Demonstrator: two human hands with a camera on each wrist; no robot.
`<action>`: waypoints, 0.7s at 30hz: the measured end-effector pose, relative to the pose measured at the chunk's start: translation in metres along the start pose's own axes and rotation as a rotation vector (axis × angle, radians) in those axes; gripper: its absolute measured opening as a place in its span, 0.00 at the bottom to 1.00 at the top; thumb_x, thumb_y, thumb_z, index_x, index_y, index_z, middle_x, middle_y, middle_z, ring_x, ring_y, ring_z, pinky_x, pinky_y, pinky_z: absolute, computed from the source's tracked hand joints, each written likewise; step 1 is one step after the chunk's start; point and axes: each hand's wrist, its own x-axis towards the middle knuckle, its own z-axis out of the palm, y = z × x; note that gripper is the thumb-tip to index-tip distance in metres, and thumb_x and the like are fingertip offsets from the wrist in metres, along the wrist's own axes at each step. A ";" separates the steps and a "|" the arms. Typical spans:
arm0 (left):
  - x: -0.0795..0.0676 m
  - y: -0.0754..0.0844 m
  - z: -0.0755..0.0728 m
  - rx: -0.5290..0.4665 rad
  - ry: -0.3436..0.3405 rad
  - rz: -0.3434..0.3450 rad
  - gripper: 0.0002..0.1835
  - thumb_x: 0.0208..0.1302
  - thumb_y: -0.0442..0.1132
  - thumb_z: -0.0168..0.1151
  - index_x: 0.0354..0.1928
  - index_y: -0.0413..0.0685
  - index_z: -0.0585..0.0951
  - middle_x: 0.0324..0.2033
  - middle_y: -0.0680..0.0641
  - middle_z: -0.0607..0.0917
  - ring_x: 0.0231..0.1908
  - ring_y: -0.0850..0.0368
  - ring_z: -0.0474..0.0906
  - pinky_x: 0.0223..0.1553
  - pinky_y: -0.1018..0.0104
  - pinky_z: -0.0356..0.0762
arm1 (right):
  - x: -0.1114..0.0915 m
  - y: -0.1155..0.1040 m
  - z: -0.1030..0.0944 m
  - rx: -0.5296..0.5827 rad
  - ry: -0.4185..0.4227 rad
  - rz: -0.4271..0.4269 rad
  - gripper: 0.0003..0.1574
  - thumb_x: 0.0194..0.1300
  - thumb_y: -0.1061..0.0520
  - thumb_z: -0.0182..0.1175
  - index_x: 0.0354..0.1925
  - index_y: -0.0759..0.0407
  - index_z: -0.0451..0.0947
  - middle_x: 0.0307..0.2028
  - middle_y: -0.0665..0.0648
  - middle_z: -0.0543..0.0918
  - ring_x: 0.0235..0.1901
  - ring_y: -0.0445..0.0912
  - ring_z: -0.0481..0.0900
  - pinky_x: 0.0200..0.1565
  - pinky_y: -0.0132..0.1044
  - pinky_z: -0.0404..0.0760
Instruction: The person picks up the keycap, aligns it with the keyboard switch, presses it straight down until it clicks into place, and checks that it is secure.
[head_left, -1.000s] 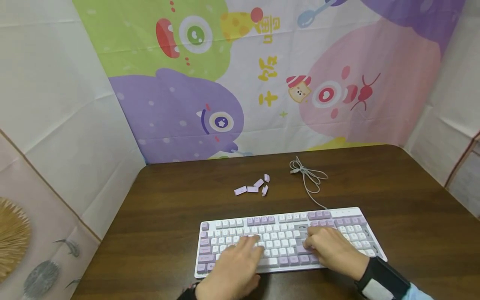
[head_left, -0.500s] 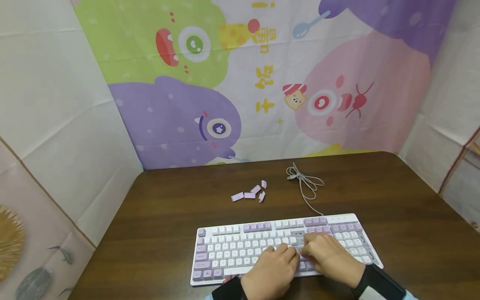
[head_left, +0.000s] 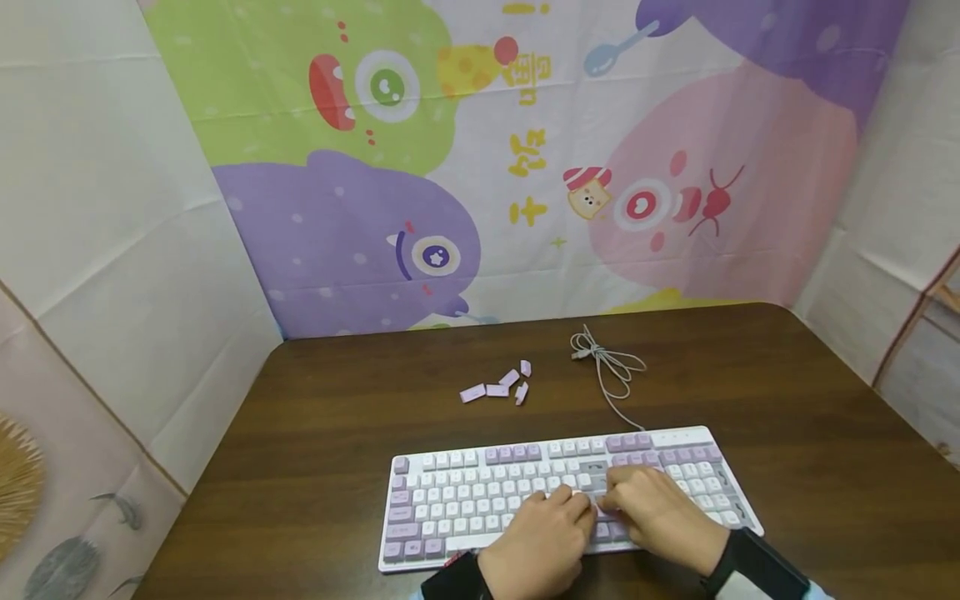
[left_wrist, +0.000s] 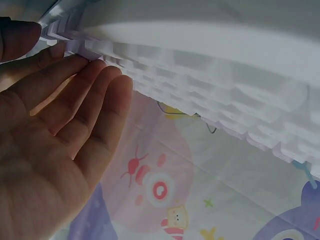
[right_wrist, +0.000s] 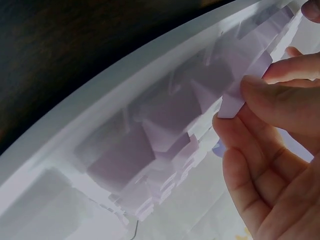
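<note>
A white and lilac keyboard point(head_left: 465, 504) lies on the brown table. My right hand point(head_left: 660, 504) is over its right part; in the right wrist view, thumb and fingers pinch a lilac keycap point(right_wrist: 232, 102) at the key rows. Close beside it, my left hand point(head_left: 542, 537) reaches over the keys from the front edge. The left wrist view shows its long fingers point(left_wrist: 112, 117) extended side by side, fingertips right at the keys and the thumb apart. An uncapped grey spot point(head_left: 596, 468) shows above the hands.
Several loose lilac keycaps point(head_left: 497, 390) lie behind the keyboard. A bundled white cable point(head_left: 618, 367) runs from its back edge. Beyond the table point(head_left: 337, 433) hangs a cartoon-printed cloth point(head_left: 360, 242), with pale cloth walls point(head_left: 135, 208) at the sides.
My left hand has moved right across the keys, from mid-keyboard to beside the right hand. The right hand stays in nearly the same place. The head view has tilted slightly upward.
</note>
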 end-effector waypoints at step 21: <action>0.006 -0.014 0.000 -0.173 -0.157 -0.006 0.20 0.48 0.51 0.66 0.46 0.59 0.80 0.43 0.61 0.81 0.38 0.64 0.74 0.25 0.75 0.68 | 0.000 0.012 -0.002 0.279 -0.043 0.044 0.17 0.37 0.73 0.65 0.25 0.53 0.86 0.21 0.45 0.80 0.24 0.36 0.78 0.26 0.28 0.75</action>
